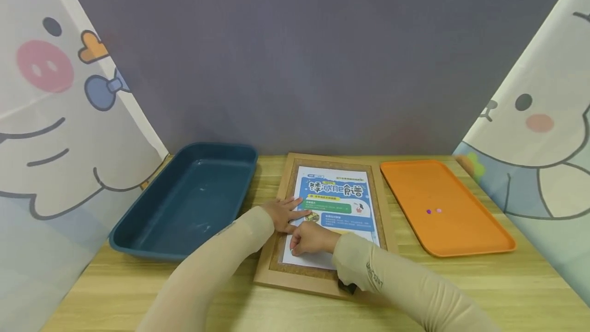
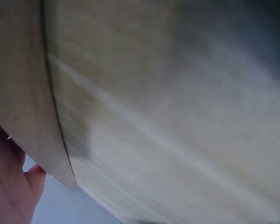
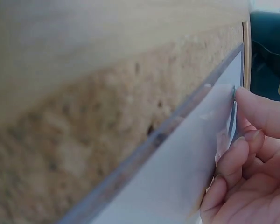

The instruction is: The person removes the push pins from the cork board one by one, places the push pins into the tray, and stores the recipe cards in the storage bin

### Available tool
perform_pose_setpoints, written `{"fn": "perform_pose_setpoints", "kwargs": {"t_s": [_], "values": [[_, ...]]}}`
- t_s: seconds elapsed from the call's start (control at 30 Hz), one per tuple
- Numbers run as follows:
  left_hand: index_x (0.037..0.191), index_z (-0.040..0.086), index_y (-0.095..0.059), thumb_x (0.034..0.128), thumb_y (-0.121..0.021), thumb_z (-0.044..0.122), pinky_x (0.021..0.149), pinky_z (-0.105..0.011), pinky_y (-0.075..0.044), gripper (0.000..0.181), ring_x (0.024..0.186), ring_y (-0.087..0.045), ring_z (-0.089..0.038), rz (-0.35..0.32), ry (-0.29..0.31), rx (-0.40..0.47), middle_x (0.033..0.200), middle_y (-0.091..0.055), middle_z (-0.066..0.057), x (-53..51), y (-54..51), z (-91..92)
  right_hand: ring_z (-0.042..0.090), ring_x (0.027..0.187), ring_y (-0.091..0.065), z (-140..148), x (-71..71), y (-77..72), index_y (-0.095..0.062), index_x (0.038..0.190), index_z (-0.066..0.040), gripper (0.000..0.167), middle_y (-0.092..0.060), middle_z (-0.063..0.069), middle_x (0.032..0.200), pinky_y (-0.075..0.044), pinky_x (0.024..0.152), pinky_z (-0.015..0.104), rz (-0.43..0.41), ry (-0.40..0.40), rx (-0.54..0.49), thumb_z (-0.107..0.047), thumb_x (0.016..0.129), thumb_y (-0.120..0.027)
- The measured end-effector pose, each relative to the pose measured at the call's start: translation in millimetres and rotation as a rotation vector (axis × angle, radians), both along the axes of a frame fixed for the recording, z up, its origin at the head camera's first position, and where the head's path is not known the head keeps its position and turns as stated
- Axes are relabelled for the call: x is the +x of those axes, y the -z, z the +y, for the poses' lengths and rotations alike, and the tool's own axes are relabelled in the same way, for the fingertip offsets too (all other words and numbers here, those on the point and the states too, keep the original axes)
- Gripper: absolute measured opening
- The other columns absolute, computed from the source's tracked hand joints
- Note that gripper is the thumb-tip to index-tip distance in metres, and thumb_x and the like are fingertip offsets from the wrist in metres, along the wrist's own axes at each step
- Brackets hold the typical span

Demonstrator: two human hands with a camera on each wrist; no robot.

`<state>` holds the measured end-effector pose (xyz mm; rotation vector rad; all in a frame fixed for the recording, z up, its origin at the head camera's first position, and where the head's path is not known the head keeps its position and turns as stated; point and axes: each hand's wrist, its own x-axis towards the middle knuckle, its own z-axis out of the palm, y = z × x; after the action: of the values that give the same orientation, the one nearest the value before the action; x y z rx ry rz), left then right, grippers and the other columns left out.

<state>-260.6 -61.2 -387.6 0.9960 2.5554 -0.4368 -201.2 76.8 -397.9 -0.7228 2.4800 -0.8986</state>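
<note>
A corkboard (image 1: 325, 273) in a wooden frame lies on the table with a printed sheet (image 1: 318, 256) on it, headed by large Chinese characters. Fingers spread, my left hand (image 1: 282, 214) rests over the board's left frame and the sheet's left edge. My right hand (image 1: 313, 238) is curled at the sheet's lower left. In the right wrist view, the right hand (image 3: 256, 154) has a fingertip against a small greenish push pin (image 3: 234, 90), mostly hidden, at the sheet. A clear film edge (image 3: 130, 170) shows along the sheet there.
A deep teal tray (image 1: 184, 206) stands left of the board. To the right lies an orange tray (image 1: 454, 229) holding a small purple piece (image 1: 429, 211) and a pink piece (image 1: 439, 210). A dark partition (image 1: 295, 65) closes off the back, with printed cloths at both sides.
</note>
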Motion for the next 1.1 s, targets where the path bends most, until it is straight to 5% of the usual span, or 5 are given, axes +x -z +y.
{"fn": "perform_pose_setpoints", "kwargs": {"t_s": [0.33, 0.57, 0.73, 0.87, 1.1], "values": [[0.15, 0.021, -0.036, 0.1031, -0.038, 0.041, 0.115, -0.048, -0.014, 0.052, 0.145, -0.011, -0.032, -0.262, -0.096, 0.326, 0.159, -0.015, -0.011, -10.4, -8.2, -1.8, 0.002, 0.055, -0.046, 3, 0.9, 0.9, -0.071, 0.073, -0.001, 0.008, -0.063, -0.002, 0.062, -0.04, 0.056, 0.016, 0.008, -0.004, -0.019, -0.001, 0.08, -0.073], [0.139, 0.001, -0.048, 0.1049, -0.038, 0.028, 0.106, -0.041, -0.037, 0.045, 0.132, -0.042, -0.03, -0.375, -0.373, 0.887, 0.142, -0.047, -0.016, -40.2, 11.5, -2.2, 0.002, 0.054, -0.044, 6, 2.3, 0.7, -0.069, 0.071, -0.002, 0.01, -0.057, -0.007, 0.059, -0.035, 0.052, 0.015, -0.023, 0.017, -0.047, -0.001, 0.08, -0.073], [0.137, -0.003, -0.045, 0.1021, -0.041, 0.027, 0.098, -0.049, -0.043, 0.046, 0.123, -0.047, -0.035, -0.495, -0.733, 1.107, 0.134, -0.048, -0.021, -56.0, 28.6, 3.7, 0.003, 0.055, -0.044, 8, 3.1, -0.6, -0.069, 0.072, -0.001, 0.01, -0.056, -0.008, 0.059, -0.035, 0.052, 0.016, -0.055, 0.034, -0.068, 0.0, 0.08, -0.073], [0.136, -0.01, -0.036, 0.1003, -0.039, 0.015, 0.098, -0.053, -0.041, 0.044, 0.11, -0.048, -0.038, -0.602, -0.977, 1.2, 0.139, -0.038, -0.031, -32.4, 5.4, 8.3, 0.002, 0.054, -0.043, 9, 3.1, 2.2, -0.068, 0.074, 0.0, 0.008, -0.058, -0.007, 0.06, -0.033, 0.052, 0.015, -0.102, 0.025, -0.099, 0.001, 0.081, -0.071], [0.145, -0.006, -0.027, 0.0997, -0.043, 0.018, 0.09, -0.05, -0.049, 0.054, 0.103, -0.044, -0.035, -0.7, -1.13, 1.275, 0.144, -0.032, -0.031, -26.9, -8.6, 8.9, 0.003, 0.054, -0.042, 17, -3.3, 3.7, -0.067, 0.077, 0.005, 0.006, -0.063, -0.003, 0.065, -0.032, 0.051, 0.015, -0.187, 0.013, -0.168, 0.004, 0.083, -0.068]]}}
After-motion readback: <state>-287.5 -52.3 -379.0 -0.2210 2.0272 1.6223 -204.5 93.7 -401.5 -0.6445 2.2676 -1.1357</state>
